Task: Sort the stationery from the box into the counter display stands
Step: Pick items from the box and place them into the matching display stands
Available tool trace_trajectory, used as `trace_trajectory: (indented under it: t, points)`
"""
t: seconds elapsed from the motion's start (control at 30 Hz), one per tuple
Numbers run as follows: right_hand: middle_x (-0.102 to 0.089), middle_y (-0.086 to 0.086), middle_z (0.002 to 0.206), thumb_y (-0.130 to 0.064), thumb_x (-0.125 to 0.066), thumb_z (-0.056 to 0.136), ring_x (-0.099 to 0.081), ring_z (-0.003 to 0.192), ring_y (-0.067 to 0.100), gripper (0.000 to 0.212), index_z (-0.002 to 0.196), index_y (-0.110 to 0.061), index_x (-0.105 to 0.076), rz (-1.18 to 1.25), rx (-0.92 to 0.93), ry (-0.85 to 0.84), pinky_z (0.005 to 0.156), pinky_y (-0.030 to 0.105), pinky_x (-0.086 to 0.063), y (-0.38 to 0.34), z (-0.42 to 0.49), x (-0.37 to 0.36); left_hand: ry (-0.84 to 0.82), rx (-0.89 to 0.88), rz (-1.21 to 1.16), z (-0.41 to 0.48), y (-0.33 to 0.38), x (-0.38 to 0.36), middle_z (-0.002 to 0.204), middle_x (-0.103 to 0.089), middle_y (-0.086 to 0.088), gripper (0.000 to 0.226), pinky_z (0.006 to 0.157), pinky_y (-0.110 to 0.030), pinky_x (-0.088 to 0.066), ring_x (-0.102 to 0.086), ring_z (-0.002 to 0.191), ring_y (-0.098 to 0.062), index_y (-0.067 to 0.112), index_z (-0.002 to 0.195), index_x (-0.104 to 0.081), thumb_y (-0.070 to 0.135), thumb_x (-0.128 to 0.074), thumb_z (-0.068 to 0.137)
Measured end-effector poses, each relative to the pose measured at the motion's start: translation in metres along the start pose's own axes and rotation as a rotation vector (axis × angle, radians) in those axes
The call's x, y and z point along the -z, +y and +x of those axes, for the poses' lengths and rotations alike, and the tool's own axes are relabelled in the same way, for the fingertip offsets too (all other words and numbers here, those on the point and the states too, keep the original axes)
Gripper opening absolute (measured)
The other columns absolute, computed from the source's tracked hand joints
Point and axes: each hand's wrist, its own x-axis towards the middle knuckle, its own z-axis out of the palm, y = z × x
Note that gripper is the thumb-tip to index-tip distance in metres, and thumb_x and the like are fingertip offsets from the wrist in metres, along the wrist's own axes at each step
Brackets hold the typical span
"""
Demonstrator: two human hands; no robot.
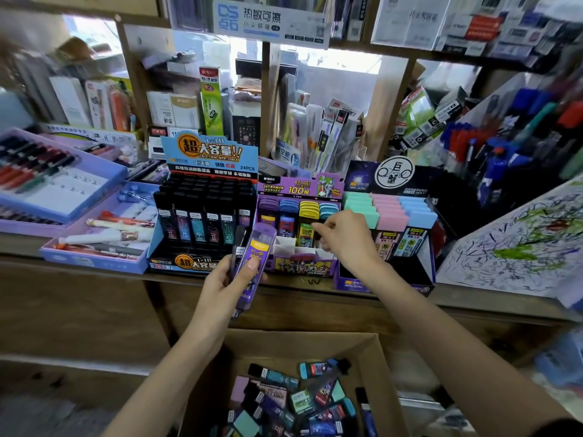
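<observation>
Head camera shows the cardboard box (377, 357) of loose lead cases (303, 402) well below both hands. On the counter, the black display stand (189, 263) sits just left of the left hand's grasp and the purple display stand (303, 266) just right of it. The left hand (227, 279) grips a purple lead case (257, 253) and a dark lead case (238, 244) together, tilted, while the right hand (344, 244) reaches into the purple stand with fingers curled beside the yellow cases (308, 212); I cannot tell if they pinch anything.
</observation>
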Motion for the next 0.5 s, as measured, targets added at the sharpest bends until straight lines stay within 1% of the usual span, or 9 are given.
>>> trace_trajectory:
  t: [0.07,0.1,0.17,0.23,0.3,0.4,0.43,0.5]
  points:
    - [-0.067,0.016,0.065,-0.036,-0.056,0.093,-0.067,0.063,0.027,0.045,0.068,0.001,-0.066,-0.036,0.040,0.008,0.071,0.042,-0.056,-0.001,-0.007,0.002,0.001,-0.008,0.004,-0.001,0.000,0.000,0.081,-0.072,0.003,0.042,0.057,-0.017,-0.049,-0.062,0.072,-0.009,0.027,0.103,-0.062,0.053,-0.060,0.069]
    - [-0.067,0.015,0.066,-0.039,-0.054,0.093,-0.067,0.064,0.026,0.046,0.070,0.000,-0.065,-0.017,0.071,0.002,0.071,0.042,-0.056,-0.002,-0.012,0.003,0.001,-0.013,0.010,-0.001,0.001,0.001,0.081,-0.072,0.004,0.043,0.057,-0.017,-0.050,-0.063,0.072,-0.007,0.028,0.103,-0.062,0.053,-0.060,0.069]
    - [-0.069,0.008,0.072,-0.039,-0.053,0.093,-0.068,0.068,0.022,0.037,0.081,-0.007,-0.068,0.172,0.084,-0.086,0.067,0.036,-0.058,-0.010,-0.025,0.003,0.002,-0.023,0.026,-0.001,0.001,0.000,0.081,-0.072,0.005,0.042,0.057,-0.017,-0.050,-0.064,0.073,-0.005,0.028,0.103,-0.062,0.053,-0.059,0.070]
    - [-0.069,0.001,0.079,-0.035,-0.057,0.092,-0.069,0.070,0.013,0.022,0.091,-0.015,-0.067,0.446,0.035,-0.244,0.062,0.027,-0.058,-0.021,-0.036,-0.003,0.006,-0.029,0.033,-0.001,0.002,-0.002,0.081,-0.072,0.005,0.037,0.057,-0.018,-0.050,-0.065,0.073,-0.004,0.029,0.103,-0.062,0.050,-0.058,0.073]
    - [-0.068,0.001,0.083,-0.028,-0.060,0.091,-0.066,0.067,0.008,0.013,0.094,-0.016,-0.065,0.631,-0.016,-0.340,0.058,0.023,-0.056,-0.031,-0.044,-0.011,0.007,-0.034,0.032,-0.001,0.002,-0.003,0.081,-0.073,0.004,0.035,0.057,-0.018,-0.049,-0.066,0.073,-0.005,0.029,0.102,-0.063,0.048,-0.058,0.074]
    - [-0.067,0.008,0.084,-0.018,-0.062,0.090,-0.062,0.066,0.011,0.015,0.098,-0.005,-0.064,0.702,-0.052,-0.349,0.054,0.020,-0.051,-0.043,-0.047,-0.019,0.012,-0.027,0.029,-0.001,0.003,-0.001,0.085,-0.073,0.002,0.035,0.059,-0.020,-0.051,-0.067,0.076,-0.007,0.030,0.102,-0.063,0.049,-0.060,0.073]
    - [-0.066,0.010,0.083,-0.014,-0.063,0.089,-0.061,0.064,0.012,0.014,0.096,-0.001,-0.063,0.728,-0.068,-0.343,0.053,0.020,-0.049,-0.046,-0.045,-0.019,0.029,-0.017,0.018,-0.001,0.003,0.001,0.085,-0.073,0.002,0.036,0.059,-0.021,-0.050,-0.066,0.074,-0.009,0.030,0.101,-0.063,0.050,-0.060,0.072]
    - [-0.066,0.009,0.076,-0.008,-0.063,0.088,-0.060,0.056,0.012,0.006,0.085,-0.003,-0.063,0.793,-0.086,-0.312,0.050,0.021,-0.049,-0.051,-0.037,-0.014,0.067,-0.011,0.009,-0.001,0.004,0.009,0.075,-0.068,0.000,0.036,0.050,-0.021,-0.044,-0.058,0.060,-0.010,0.023,0.095,-0.062,0.052,-0.058,0.074]
